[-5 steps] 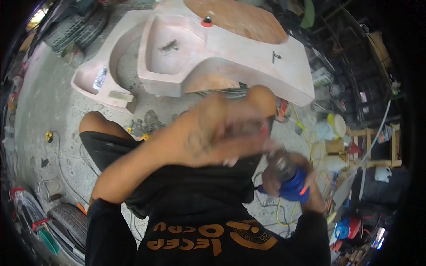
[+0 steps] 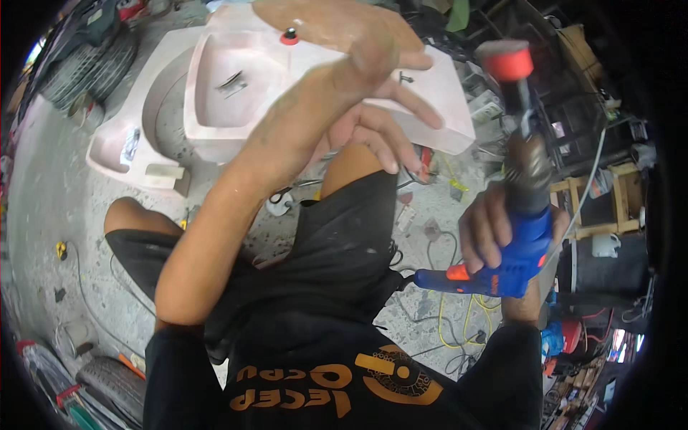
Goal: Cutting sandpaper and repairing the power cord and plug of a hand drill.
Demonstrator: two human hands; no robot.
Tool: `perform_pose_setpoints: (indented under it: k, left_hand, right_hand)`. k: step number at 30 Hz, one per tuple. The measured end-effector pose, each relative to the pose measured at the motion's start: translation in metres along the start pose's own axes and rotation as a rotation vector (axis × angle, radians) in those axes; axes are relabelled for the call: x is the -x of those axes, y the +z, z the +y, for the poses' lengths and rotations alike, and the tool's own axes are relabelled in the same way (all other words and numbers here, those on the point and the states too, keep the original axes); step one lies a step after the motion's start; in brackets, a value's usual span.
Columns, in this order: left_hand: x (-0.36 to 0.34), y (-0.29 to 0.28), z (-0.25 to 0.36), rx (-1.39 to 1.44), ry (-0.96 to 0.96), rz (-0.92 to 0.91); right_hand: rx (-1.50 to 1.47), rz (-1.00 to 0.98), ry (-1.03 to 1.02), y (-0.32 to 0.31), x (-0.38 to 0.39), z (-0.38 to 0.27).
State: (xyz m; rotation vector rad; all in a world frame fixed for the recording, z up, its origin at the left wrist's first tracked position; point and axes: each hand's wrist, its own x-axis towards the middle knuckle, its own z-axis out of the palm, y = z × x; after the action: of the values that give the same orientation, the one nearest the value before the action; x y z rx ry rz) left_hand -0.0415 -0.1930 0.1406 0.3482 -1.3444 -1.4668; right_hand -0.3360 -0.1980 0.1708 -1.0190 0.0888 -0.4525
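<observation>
My right hand (image 2: 487, 229) is wrapped round a blue corded power drill (image 2: 527, 254), with its nose pointing up and away from me. Its dark chuck (image 2: 529, 172) carries a shaft ending in a red-banded round attachment (image 2: 510, 64), blurred by motion. My left hand (image 2: 340, 93) hangs in the air, fingers spread and holding nothing, well apart from the drill. Beyond it lies a large pale pink moulded piece (image 2: 304, 61) with a recessed basin and an oval wood-coloured area. A small black and red round part (image 2: 289, 37) sits on that piece.
Yellow and dark cables (image 2: 448, 333) trail over the concrete floor beneath the drill. A wooden crate frame (image 2: 623, 197) and shelves crowd the right side. A curved pale piece (image 2: 111, 150) lies at the far left, with a tyre (image 2: 107, 380) at the near left.
My right hand has raised the drill up and to the right. My left hand has moved away from the chuck area and up, its fingers now spread.
</observation>
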Motion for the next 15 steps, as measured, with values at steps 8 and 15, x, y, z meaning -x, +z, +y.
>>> perform_pose_setpoints:
  k: [8,15]
  left_hand:
    - [0.057,0.085,-0.181,-0.525,0.017,-0.468]
    - [0.034,0.108,-0.202,-0.256,-0.166,-0.247]
  right_hand:
    - [0.119,-0.148,0.07,-0.005,0.037,-0.061]
    - [0.483,-0.41,-0.071,0.044,0.059,-0.142]
